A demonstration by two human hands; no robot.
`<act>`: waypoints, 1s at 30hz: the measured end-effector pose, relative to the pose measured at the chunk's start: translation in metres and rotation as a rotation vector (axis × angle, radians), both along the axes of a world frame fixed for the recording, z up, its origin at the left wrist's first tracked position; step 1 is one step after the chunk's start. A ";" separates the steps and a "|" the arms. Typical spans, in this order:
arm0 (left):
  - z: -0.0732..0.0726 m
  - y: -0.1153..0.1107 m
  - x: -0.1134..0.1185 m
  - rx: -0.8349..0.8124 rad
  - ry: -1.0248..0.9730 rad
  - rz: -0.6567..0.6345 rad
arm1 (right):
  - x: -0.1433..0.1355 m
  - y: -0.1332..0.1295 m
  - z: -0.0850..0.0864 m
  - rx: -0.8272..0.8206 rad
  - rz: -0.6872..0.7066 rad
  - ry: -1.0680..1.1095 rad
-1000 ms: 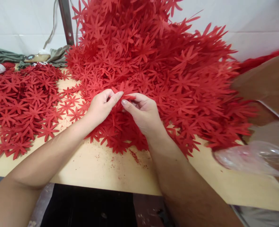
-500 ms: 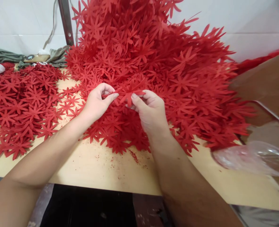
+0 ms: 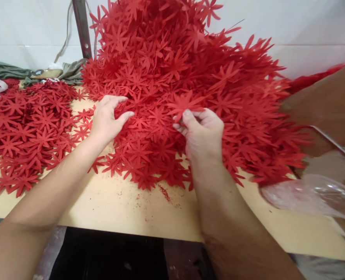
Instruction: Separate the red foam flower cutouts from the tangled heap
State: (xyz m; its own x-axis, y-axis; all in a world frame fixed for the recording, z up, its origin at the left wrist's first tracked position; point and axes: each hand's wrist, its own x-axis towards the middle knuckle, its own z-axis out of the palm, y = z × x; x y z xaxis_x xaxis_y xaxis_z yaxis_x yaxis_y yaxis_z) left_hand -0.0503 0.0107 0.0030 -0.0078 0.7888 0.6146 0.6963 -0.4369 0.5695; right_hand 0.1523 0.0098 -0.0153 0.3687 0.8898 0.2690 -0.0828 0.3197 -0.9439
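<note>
My right hand (image 3: 204, 130) pinches a red petal piece (image 3: 187, 102) between thumb and fingers; my left hand (image 3: 106, 118), grip parted and empty, hovers by the large red heap (image 3: 149, 81).

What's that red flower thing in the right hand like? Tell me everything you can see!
The red flower piece is bright, plain red, with long, narrow petals spreading out like a star. It looks thin and soft, maybe felt or foam. The right hand pinches its near edge, with the thumb on top and hiding part of it. It's tilted, in front of the big red pile. I can't tell whether it touches the pile, or count every petal.
</note>
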 end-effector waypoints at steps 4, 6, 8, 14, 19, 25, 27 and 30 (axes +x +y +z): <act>0.009 -0.015 0.019 0.075 0.028 -0.138 | -0.015 -0.014 0.003 0.067 0.080 -0.244; 0.010 -0.023 0.031 -0.008 -0.044 -0.245 | -0.022 -0.022 0.004 0.118 0.113 -0.340; 0.008 -0.026 0.039 -0.133 -0.170 -0.317 | -0.025 -0.026 0.004 0.146 0.136 -0.413; 0.006 -0.020 0.038 -0.353 -0.495 -0.328 | -0.024 -0.029 0.004 0.135 0.200 -0.453; 0.009 -0.010 0.025 -0.329 -0.673 -0.198 | -0.024 -0.026 0.007 0.069 0.224 -0.255; 0.005 -0.001 0.017 -0.258 -0.579 -0.164 | -0.023 -0.022 0.006 0.046 0.251 -0.151; 0.003 0.006 0.008 -0.206 -0.556 -0.102 | -0.019 -0.019 0.005 0.041 0.223 -0.102; 0.000 0.017 -0.010 -0.124 -0.526 0.010 | -0.012 -0.013 0.005 0.032 0.158 -0.012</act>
State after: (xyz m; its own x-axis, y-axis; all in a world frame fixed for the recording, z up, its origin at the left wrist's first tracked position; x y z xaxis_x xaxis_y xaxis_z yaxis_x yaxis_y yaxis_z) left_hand -0.0600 0.0277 0.0034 -0.2970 0.8536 0.4280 0.3068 -0.3391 0.8893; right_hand 0.1405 -0.0031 -0.0099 0.2211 0.9273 0.3020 -0.1238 0.3338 -0.9345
